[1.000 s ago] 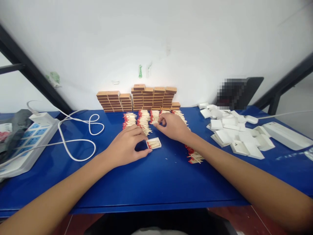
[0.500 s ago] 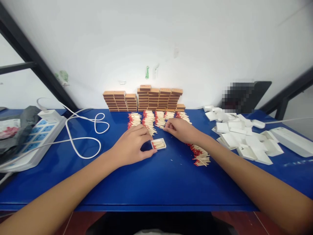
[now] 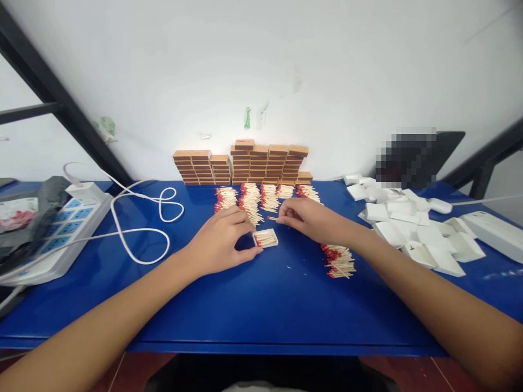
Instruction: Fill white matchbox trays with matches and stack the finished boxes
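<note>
A small white matchbox tray (image 3: 271, 238) lies on the blue table, partly filled with red-tipped matches. My left hand (image 3: 223, 239) holds the tray's left end, thumb at the near corner and fingers at the far one. Above and right of the tray, my right hand (image 3: 304, 218) pinches a matchstick (image 3: 271, 218), its red head pointing left; whether more than one is in the pinch I cannot tell. Rows of loose matches (image 3: 250, 202) lie just beyond my hands. Another match pile (image 3: 340, 262) sits under and near my right forearm, partly covered by it.
Stacks of brown matchboxes (image 3: 250, 166) stand against the wall. Many white empty trays (image 3: 429, 237) are heaped at the right, beside a white box (image 3: 496, 234). A power strip (image 3: 61, 239) and a looped white cable (image 3: 143, 231) occupy the left. A dark tablet-like object (image 3: 441, 158) leans at the back right.
A matchstick now sticks out from my right hand's fingertips, where none showed before. That hand has shifted slightly away from the match rows. My left hand stays at the tray.
</note>
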Demonstrator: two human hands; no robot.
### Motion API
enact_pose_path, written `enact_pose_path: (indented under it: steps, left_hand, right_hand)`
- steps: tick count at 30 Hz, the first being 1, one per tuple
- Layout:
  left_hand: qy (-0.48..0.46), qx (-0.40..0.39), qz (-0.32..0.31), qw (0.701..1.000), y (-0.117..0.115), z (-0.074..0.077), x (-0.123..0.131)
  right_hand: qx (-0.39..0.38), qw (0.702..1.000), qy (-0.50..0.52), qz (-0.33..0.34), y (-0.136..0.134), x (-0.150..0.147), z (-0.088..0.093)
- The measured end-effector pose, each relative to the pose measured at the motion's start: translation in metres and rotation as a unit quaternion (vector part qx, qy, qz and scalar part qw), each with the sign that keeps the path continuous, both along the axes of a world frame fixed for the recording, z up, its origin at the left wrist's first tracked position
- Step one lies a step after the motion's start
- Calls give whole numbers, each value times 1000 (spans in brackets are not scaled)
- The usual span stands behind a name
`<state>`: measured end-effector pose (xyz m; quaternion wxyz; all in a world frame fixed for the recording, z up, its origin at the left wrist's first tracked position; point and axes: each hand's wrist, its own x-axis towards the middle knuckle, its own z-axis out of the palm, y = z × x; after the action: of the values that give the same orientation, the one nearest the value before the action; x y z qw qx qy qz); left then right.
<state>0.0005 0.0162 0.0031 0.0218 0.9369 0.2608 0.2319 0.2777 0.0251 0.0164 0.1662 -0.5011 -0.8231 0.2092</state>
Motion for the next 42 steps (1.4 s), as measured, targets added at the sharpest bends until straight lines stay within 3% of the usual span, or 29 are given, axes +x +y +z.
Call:
enact_pose_path:
  steps: [4, 11, 19, 28, 42]
  left_hand:
    - [1, -7, -1, 1000, 0, 0, 0]
    - [5, -9, -2, 1000, -1, 2, 1]
    - [-3, -19, 0, 1000, -1, 1, 2]
    - [1, -17, -3, 1000, -2, 1, 1]
    - [-2, -18, -8, 1000, -2, 1, 2]
  right_hand:
    - [-23, 998, 38, 43, -9, -10, 0]
    - [12, 996, 29, 89, -17, -17, -6]
    - [138, 989, 10, -45, 14, -9, -20]
    - [105, 992, -60, -44, 23, -18, -25]
    - [121, 991, -27, -55, 23, -24, -28]
